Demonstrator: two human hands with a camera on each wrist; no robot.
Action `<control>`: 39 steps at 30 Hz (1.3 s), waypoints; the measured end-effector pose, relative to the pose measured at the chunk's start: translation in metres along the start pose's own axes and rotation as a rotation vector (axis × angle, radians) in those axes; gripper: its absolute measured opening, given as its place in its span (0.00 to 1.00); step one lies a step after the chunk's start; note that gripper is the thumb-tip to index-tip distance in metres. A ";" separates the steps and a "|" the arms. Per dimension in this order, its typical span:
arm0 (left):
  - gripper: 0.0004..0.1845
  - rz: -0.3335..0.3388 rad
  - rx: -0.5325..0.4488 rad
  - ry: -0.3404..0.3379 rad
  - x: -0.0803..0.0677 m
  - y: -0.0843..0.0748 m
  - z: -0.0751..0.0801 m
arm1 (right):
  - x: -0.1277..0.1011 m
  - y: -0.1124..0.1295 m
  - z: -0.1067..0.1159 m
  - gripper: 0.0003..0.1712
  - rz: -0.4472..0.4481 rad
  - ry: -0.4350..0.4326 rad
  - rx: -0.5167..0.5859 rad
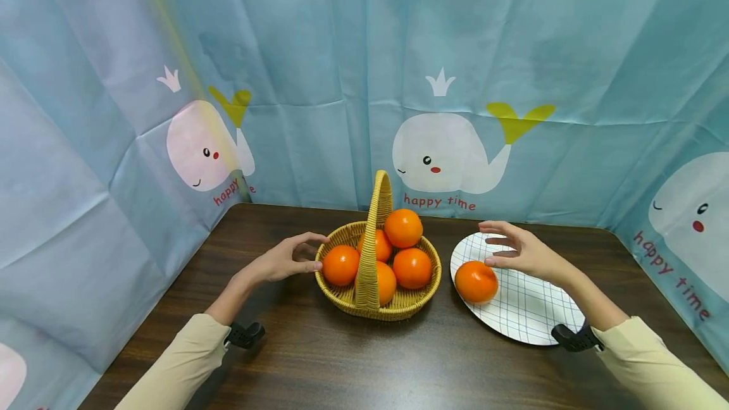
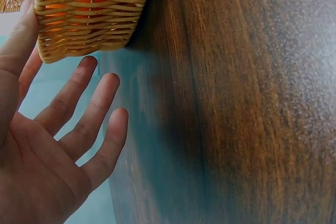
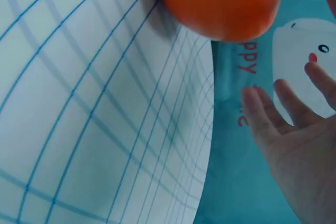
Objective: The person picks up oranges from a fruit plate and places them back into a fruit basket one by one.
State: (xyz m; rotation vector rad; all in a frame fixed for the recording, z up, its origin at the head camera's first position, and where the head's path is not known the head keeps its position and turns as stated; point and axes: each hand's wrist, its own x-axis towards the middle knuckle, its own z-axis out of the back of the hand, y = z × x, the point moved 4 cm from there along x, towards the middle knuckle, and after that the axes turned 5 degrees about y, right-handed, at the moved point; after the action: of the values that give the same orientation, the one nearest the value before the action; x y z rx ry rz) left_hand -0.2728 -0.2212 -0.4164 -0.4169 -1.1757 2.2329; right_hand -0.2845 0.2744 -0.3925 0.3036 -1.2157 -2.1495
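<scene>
A wicker basket with a tall handle holds several oranges in the middle of the table. My left hand hovers open just left of its rim, fingers spread; in the left wrist view the basket wall is near my fingertips. One orange lies on a white plate with blue grid lines to the right. Just above and behind it, my right hand is open and holds nothing. The right wrist view shows that orange on the plate.
The dark wooden table stands against a blue curtain with white whales on three sides. Black wrist camera mounts sit at both sleeves.
</scene>
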 end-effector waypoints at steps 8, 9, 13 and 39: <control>0.29 -0.001 0.007 -0.004 0.001 0.002 0.000 | -0.014 -0.009 -0.009 0.52 0.013 0.090 0.029; 0.29 0.000 0.005 -0.003 0.001 0.002 0.000 | -0.015 -0.010 -0.011 0.53 0.017 0.094 0.039; 0.29 -0.007 0.000 -0.002 0.000 0.001 0.001 | -0.018 -0.014 -0.018 0.53 0.019 0.114 0.068; 0.28 -0.025 -0.008 0.003 -0.001 -0.003 0.001 | -0.002 0.016 -0.005 0.34 0.134 0.095 0.089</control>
State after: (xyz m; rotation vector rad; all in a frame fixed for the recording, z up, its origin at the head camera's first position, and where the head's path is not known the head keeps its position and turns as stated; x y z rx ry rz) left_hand -0.2718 -0.2209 -0.4139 -0.4065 -1.1818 2.2068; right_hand -0.2742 0.2665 -0.3825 0.3482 -1.2438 -1.9493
